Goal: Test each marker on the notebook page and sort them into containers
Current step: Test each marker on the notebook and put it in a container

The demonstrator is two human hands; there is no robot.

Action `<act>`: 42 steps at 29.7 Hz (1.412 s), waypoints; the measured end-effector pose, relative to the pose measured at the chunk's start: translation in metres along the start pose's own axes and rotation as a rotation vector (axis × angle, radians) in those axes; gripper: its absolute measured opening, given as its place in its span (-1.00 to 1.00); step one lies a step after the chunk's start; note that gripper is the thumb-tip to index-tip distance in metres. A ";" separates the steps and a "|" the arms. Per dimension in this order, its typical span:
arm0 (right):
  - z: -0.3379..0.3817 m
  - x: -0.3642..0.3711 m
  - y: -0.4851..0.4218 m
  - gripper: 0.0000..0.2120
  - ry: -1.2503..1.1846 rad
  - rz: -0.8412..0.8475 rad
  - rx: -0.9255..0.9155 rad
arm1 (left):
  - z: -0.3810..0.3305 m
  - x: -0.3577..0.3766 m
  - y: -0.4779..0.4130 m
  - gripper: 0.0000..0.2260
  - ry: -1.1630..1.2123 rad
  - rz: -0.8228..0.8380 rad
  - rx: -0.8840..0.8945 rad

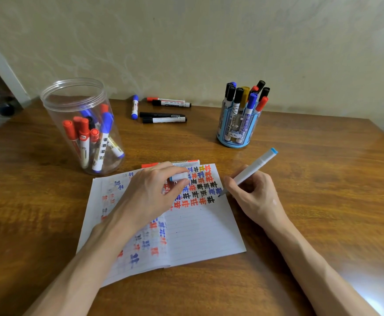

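Marker (253,167) gripped in right hand (252,197), tip on notebook page (198,236), axis rising to upper right. Cap (178,176) pinched in left hand (154,190), frame-left of tip (recapping judged next).

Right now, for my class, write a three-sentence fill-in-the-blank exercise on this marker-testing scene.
The right hand holds a marker with its tip on the ____. The left hand pinches the marker's ____. Between jar and holder lie ____ loose markers.
Missing words: notebook; cap; five.
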State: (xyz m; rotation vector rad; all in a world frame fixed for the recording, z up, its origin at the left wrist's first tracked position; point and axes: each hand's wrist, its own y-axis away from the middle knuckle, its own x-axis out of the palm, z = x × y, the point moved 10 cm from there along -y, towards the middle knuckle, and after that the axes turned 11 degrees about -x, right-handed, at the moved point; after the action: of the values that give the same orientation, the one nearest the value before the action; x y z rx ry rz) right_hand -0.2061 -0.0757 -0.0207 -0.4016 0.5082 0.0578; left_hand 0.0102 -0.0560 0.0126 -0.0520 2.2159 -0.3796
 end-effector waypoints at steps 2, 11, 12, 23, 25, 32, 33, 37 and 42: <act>-0.004 0.002 0.000 -0.82 -0.003 0.028 0.026 | -0.002 0.000 0.000 -0.67 0.003 0.007 0.008; 0.016 -0.006 0.000 -0.82 -0.343 -0.083 0.040 | 0.008 0.000 -0.001 -0.73 0.209 0.041 -0.059; 0.018 -0.004 0.000 -0.80 -0.392 -0.074 0.043 | 0.008 0.001 -0.001 -0.74 0.227 0.045 -0.062; 0.026 0.015 0.002 -0.81 -0.490 0.008 0.017 | -0.007 0.005 0.002 -0.78 0.283 0.115 -0.016; 0.026 0.021 0.003 -0.80 -0.519 0.040 0.041 | -0.008 0.005 0.002 -0.78 0.278 0.121 -0.002; 0.017 0.019 0.005 -0.79 -0.703 0.032 0.214 | 0.000 0.002 0.000 -0.70 0.372 0.130 -0.066; 0.017 0.016 0.004 -0.81 -0.652 0.031 0.190 | 0.001 0.004 0.000 -0.69 0.391 0.147 -0.081; 0.012 0.006 0.003 -0.81 -0.589 0.058 0.200 | 0.003 0.002 0.001 -0.70 0.385 0.127 -0.099; 0.015 0.011 0.005 -0.79 -0.423 0.219 0.150 | 0.006 -0.005 0.000 -0.75 0.330 0.059 -0.114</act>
State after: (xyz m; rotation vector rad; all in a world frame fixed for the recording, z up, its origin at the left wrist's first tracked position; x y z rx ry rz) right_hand -0.1901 -0.0661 -0.0161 -0.1765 0.1351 0.3074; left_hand 0.0180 -0.0564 0.0124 0.0163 2.5574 -0.2421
